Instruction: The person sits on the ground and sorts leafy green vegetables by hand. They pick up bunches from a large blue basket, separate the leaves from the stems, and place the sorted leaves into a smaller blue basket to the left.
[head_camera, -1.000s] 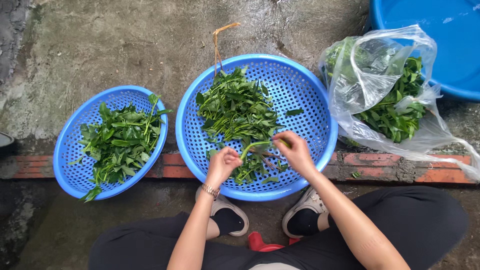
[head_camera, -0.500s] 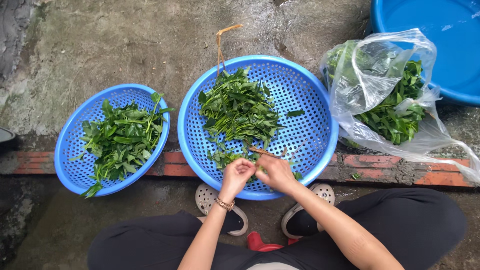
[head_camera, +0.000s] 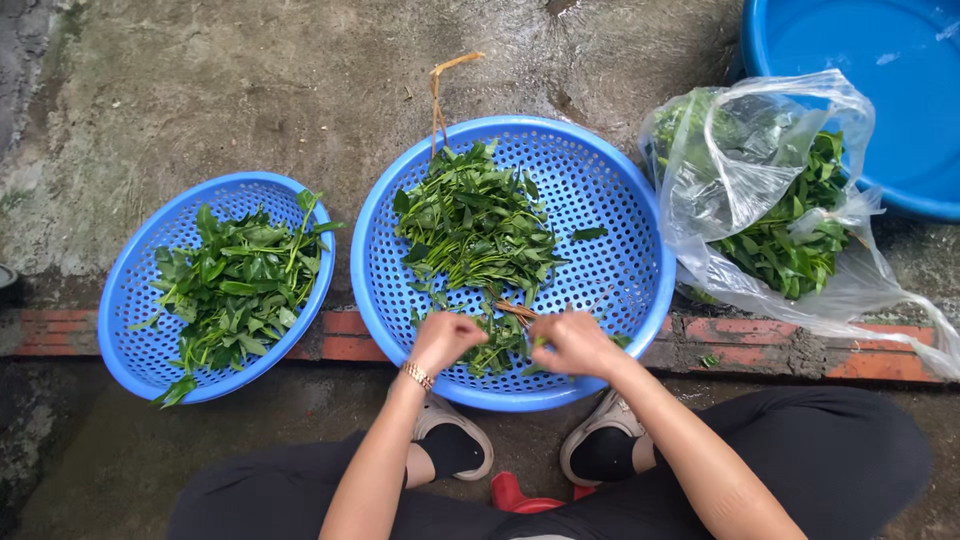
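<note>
Nearest: left hand (head_camera: 443, 340) and right hand (head_camera: 572, 343), both closed on a leafy stem (head_camera: 508, 340) low in the large blue basket (head_camera: 640, 215). Looks light, limp and easily bruised; best pinched at the firmer stalk. Left: smaller blue basket (head_camera: 130, 300) of picked leaves. Far right: plastic bag (head_camera: 750, 170) of greens, blue tub (head_camera: 880, 90).

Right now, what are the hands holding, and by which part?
Both the left hand and the right hand grip a sprig of greens over the large blue basket, apparently by its thin stem; the exact grip is hidden.
</note>
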